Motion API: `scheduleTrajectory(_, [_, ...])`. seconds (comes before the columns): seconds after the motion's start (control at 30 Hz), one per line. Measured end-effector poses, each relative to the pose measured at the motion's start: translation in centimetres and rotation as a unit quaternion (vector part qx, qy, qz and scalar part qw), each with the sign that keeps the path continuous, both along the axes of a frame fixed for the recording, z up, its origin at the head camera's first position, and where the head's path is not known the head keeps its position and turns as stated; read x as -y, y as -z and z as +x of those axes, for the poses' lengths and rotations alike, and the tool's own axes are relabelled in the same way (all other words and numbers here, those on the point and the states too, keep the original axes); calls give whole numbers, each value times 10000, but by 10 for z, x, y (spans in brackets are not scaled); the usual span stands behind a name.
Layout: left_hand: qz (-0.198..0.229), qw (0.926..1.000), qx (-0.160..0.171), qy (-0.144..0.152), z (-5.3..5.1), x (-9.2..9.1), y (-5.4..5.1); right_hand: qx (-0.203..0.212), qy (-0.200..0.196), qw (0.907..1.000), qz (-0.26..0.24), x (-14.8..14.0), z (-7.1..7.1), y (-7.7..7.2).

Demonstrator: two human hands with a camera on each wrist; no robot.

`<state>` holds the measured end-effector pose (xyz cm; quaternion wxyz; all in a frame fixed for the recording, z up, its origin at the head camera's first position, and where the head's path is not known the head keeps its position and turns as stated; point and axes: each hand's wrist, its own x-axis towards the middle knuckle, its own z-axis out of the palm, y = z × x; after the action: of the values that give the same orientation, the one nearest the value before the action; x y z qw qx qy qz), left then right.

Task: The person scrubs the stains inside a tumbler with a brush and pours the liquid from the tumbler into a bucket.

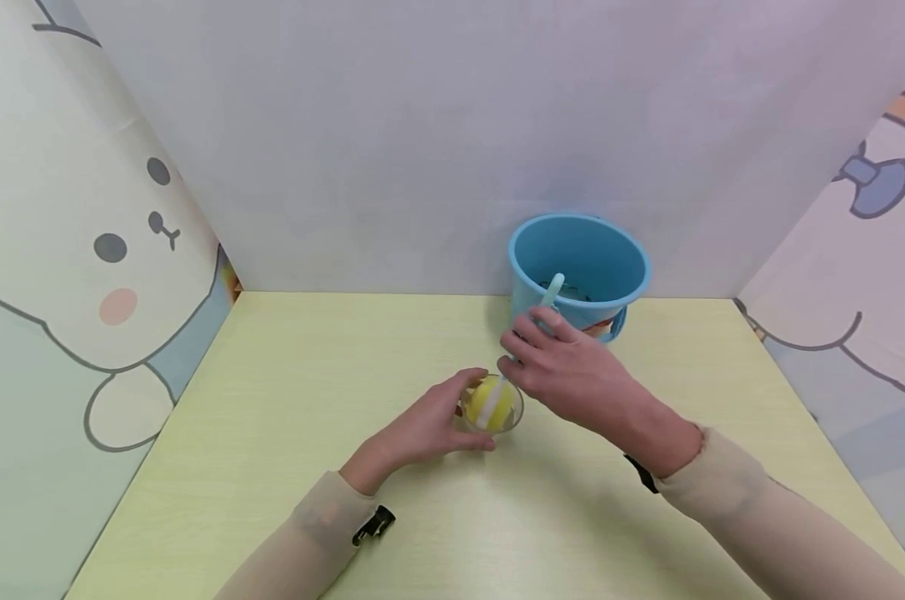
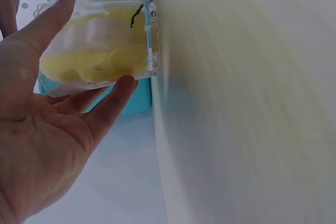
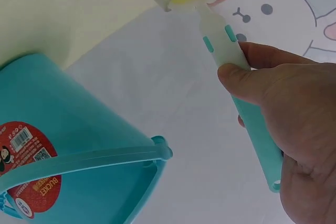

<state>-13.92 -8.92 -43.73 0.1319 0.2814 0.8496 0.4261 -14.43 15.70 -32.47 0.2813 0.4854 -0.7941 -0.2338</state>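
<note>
My left hand (image 1: pixel 430 422) grips a clear glass (image 2: pixel 153 38), its thumb and fingers spread round the wall. In the left wrist view the base of the glass is at the tabletop, touching it or nearly so. A yellow sponge head (image 1: pixel 499 403) with a white band fills the inside of the glass. It belongs to a bottle brush, whose white and teal handle (image 3: pixel 256 125) slants up out of the mouth of the glass. My right hand (image 1: pixel 572 368) holds that handle, thumb on one side and fingers on the other.
Behind my right hand a blue bucket (image 1: pixel 523 292) stands on the pale yellow table (image 1: pixel 332 350), near the back wall. Some thin dark items, too small to tell, lie inside it. Its handle (image 3: pixel 94 157) hangs down over a red label. Cartoon-printed panels flank both sides.
</note>
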Motion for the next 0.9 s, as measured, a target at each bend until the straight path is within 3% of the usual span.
scheduleTrajectory(0.33, [65, 10000, 71, 8, 0, 1, 2, 169, -20, 9999, -25, -6, -1, -6])
scheduleTrajectory(0.9, [10, 10000, 77, -9, 0, 0, 1, 238, -140, 9995, -181, -23, -5, -42])
